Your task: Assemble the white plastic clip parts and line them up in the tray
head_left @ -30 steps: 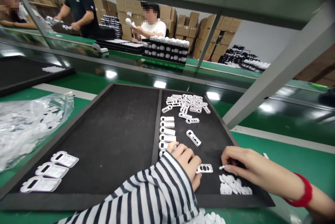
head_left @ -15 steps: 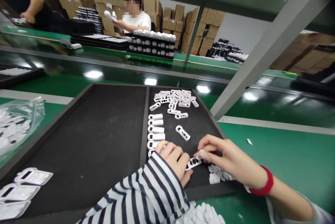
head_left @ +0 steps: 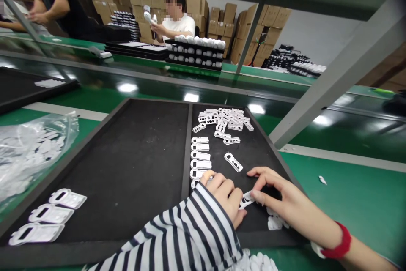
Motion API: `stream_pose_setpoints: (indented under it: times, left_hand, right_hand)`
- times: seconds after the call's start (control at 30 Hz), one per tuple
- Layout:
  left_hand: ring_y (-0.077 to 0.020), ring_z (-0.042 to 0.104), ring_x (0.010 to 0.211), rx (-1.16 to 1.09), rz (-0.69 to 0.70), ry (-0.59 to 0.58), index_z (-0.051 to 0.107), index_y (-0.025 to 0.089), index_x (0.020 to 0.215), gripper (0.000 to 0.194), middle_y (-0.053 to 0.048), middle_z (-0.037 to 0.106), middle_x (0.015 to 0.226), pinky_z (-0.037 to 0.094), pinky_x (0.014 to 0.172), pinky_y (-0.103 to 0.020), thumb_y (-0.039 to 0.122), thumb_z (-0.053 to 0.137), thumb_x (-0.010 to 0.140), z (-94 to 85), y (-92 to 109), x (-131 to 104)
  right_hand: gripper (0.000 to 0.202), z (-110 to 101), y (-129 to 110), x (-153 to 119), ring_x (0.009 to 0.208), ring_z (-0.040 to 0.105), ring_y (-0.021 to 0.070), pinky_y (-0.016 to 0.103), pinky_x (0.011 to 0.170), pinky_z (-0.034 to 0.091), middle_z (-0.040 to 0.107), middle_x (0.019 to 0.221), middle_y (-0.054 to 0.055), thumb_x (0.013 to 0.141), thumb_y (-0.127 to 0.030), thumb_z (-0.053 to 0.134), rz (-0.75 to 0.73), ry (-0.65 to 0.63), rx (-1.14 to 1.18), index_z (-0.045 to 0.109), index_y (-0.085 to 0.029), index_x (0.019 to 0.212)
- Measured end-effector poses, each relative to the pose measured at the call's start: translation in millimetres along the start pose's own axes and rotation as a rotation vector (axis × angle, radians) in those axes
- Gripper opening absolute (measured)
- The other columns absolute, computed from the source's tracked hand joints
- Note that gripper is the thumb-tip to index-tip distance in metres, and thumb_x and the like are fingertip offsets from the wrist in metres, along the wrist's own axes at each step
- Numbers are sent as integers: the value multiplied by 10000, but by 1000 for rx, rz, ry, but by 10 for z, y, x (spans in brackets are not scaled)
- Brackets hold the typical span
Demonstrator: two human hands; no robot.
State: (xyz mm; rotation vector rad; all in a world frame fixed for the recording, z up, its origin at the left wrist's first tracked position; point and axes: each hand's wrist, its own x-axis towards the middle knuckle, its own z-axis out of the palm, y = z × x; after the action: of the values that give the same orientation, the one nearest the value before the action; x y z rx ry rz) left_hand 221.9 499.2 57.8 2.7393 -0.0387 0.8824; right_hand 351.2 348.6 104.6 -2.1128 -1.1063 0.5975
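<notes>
My left hand (head_left: 223, 195), in a striped sleeve, grips the left end of a white slotted plate (head_left: 246, 200) low in the tray's right compartment. At the plate's right end is my right hand (head_left: 275, 188), its thumb on the plate and its index finger raised apart from it. A column of white plates (head_left: 201, 155) lies along the divider, its lowest ones partly behind my left fingers. One loose plate (head_left: 234, 162) rests above my hands. Farther back is a pile of similar plates (head_left: 233, 118). Small clear pieces (head_left: 275, 221) lie beneath my right hand.
The black tray (head_left: 189, 135) has three white pieces (head_left: 47, 214) at its lower left. A plastic bag of white parts (head_left: 38, 148) lies to the left. A metal post (head_left: 317, 89) slants at right. People (head_left: 179, 26) work across the bench.
The view has shifted, so the tray appears farther right. My right thumb and index finger have spread apart, and the clear piece between them is no longer visible there.
</notes>
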Motion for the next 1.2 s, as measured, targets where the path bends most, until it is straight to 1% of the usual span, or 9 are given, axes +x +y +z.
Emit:
stream_pose_setpoints:
  times: [0.13,0.27,0.37,0.47,0.6,0.7,0.8,1.03,1.2]
  left_hand:
    - [-186,524,752,11,2,-32,555,185,760,234,8,564,736,350,779,-396,347,719,721,-11,7,1]
    - [-182,511,743,2,10,-3,565,178,756,227,5,568,731,355,775,-392,334,725,713,-16,6,1]
    - [-172,487,729,-9,6,29,579,188,747,207,17,544,702,349,774,-384,306,740,694,7,4,-4]
    - [-156,458,704,-11,28,57,601,208,698,159,26,503,660,335,815,-410,304,726,718,61,-2,-24]
    - [-152,449,711,26,58,44,628,208,666,175,13,489,662,321,864,-443,335,700,763,121,-8,-64]
    - [-156,459,716,18,51,62,633,204,690,161,9,510,668,328,887,-449,333,710,749,127,2,-74]
    - [-155,467,713,-1,35,127,627,194,697,133,11,529,660,327,913,-453,294,703,741,110,14,-61]
    - [-149,446,690,25,78,197,576,180,632,164,12,519,644,334,842,-409,239,712,701,91,13,-28]
    - [-152,468,695,10,48,207,572,192,663,136,20,550,655,333,855,-415,250,674,731,65,44,-20]
  right_hand:
    - [307,53,20,-16,1281,418,299,527,1094,312,528,1291,93,888,-504,534,0,-5,-2,591,-238,747]
    - [241,120,64,-40,1291,389,297,576,1088,281,516,1290,85,909,-450,502,-27,16,-84,558,-246,792]
    - [170,139,81,-45,1273,408,285,573,1056,329,529,1272,81,914,-404,500,-60,53,-142,517,-252,841]
    - [167,73,60,-34,1230,465,269,504,1013,410,557,1231,77,923,-384,502,-115,44,-214,536,-250,829]
    - [192,-105,22,-25,1112,577,221,376,927,494,614,1190,53,957,-329,476,-323,-61,-365,662,-284,934]
    - [248,-185,33,-28,1016,628,213,370,868,511,672,1132,47,960,-266,479,-518,-85,-499,682,-315,1094]
    - [276,-188,56,-31,959,641,209,371,812,508,689,1098,68,962,-222,474,-625,-72,-568,672,-281,1144]
    - [253,-78,18,-39,855,639,190,358,757,501,699,1022,72,975,-190,438,-667,-13,-625,674,-220,1061]
    - [211,-106,34,-35,903,641,177,341,809,497,697,1034,53,978,-204,441,-643,-58,-564,640,-224,1047]
